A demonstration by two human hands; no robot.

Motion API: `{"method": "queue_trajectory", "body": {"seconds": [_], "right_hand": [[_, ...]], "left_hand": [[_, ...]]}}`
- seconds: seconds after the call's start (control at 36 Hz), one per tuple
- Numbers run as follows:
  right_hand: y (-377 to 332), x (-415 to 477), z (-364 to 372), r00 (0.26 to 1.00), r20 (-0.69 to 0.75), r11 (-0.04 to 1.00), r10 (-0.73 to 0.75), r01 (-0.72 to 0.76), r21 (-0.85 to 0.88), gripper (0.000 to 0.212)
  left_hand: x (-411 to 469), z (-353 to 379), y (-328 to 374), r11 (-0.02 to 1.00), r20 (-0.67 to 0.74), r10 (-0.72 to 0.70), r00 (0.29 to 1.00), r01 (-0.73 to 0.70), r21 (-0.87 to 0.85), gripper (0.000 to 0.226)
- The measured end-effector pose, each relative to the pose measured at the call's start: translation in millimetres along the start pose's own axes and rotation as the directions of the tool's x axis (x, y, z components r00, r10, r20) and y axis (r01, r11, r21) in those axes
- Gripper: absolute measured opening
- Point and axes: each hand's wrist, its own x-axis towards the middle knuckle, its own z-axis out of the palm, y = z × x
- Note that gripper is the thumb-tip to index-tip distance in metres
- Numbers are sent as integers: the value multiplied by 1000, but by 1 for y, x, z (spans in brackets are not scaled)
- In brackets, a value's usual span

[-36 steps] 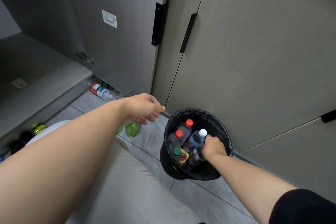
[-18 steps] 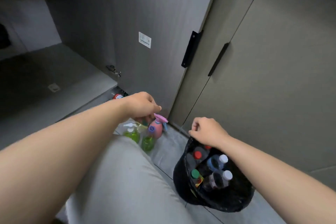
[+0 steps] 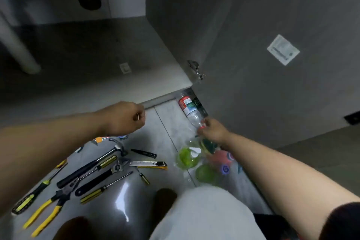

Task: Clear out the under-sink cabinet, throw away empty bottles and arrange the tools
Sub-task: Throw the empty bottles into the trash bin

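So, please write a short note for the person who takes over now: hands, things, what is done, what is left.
Left hand: loosely closed above the tools, holding nothing clear.
Right hand: gripping the cap end of the clear bottle with red label, which lies by the cabinet door.
Cabinet floor looks emptied.
Tools lie loose on the tiles: hammer, pliers, utility knife, screwdrivers.
Left: bin this bottle, sort the green bottles, arrange the tools.
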Motion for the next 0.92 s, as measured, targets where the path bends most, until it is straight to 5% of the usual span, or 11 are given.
{"method": "queue_trajectory", "body": {"seconds": [0.44,0.53,0.58,0.67,0.78,0.92], "right_hand": [[-16,168,85,918,-215,910,333,-372,-182,88],[-28,164,95,933,-93,930,348,-356,-91,76],[-38,154,101,928,47,918,370,-373,136,58],[-58,125,107,853,400,733,334,-502,459,41],[-72,92,116,737,671,657,78,-544,521,35],[-68,84,113,672,725,700,-153,-444,559,58]], "left_hand": [[67,103,-87,888,242,-87,966,186,-420,7],[71,115,-90,779,234,-199,952,299,-552,4],[72,123,-91,663,258,-261,930,367,-653,10],[70,125,-86,511,301,-326,896,434,-742,44],[62,113,-75,314,369,-274,888,445,-839,85],[58,109,-65,236,327,-279,903,395,-888,51]]}}
